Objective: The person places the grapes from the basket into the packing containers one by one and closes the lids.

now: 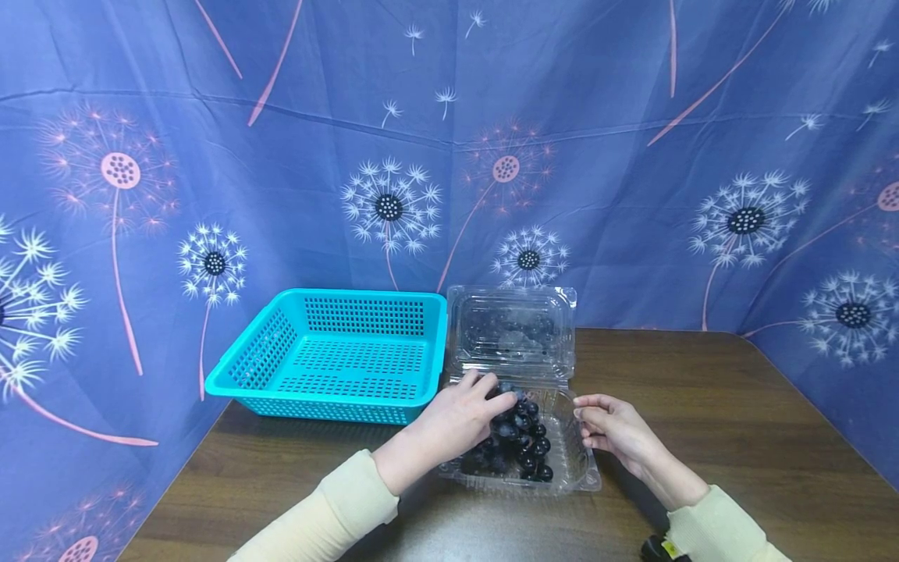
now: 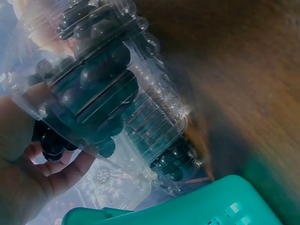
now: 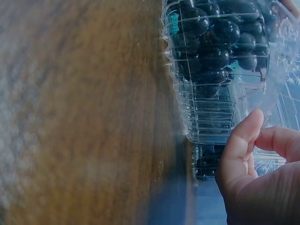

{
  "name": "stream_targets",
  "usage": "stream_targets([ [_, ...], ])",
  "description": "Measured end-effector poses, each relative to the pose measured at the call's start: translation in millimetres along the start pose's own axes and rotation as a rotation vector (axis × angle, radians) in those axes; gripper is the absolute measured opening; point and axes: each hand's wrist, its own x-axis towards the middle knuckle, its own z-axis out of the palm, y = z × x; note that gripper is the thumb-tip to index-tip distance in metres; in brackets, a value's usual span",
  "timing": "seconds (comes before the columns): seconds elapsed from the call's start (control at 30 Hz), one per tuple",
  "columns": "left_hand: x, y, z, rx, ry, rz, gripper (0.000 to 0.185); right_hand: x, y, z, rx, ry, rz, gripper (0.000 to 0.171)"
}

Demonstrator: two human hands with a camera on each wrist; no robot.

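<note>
A clear plastic clamshell box (image 1: 588,472) stands on the table with its lid (image 1: 513,300) raised at the back. Inside its left part lies a bunch of dark grapes (image 1: 525,437). My left hand (image 1: 453,421) reaches in over the left rim, its fingers bent around the top of the bunch. In the left wrist view, grapes (image 2: 52,143) show between thumb and fingers, partly behind the clear wall. With thumb and forefinger, my right hand (image 1: 621,433) pinches the box's right rim. Through the plastic, the grapes (image 3: 225,33) appear in the right wrist view.
A turquoise perforated basket (image 1: 330,412) stands left of the box, close against it. The wooden table (image 1: 688,382) meets a blue dandelion-print cloth (image 1: 611,195) behind and at the sides. A small black object (image 1: 655,549) lies by the right sleeve at the front.
</note>
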Motion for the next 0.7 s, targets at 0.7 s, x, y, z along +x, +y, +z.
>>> stream_targets([
  [0.7, -5.3, -2.5, 8.2, -0.026, -0.092, -0.046, 0.049, -0.4, -1.0, 0.1, 0.001, 0.003, 0.010, 0.041],
])
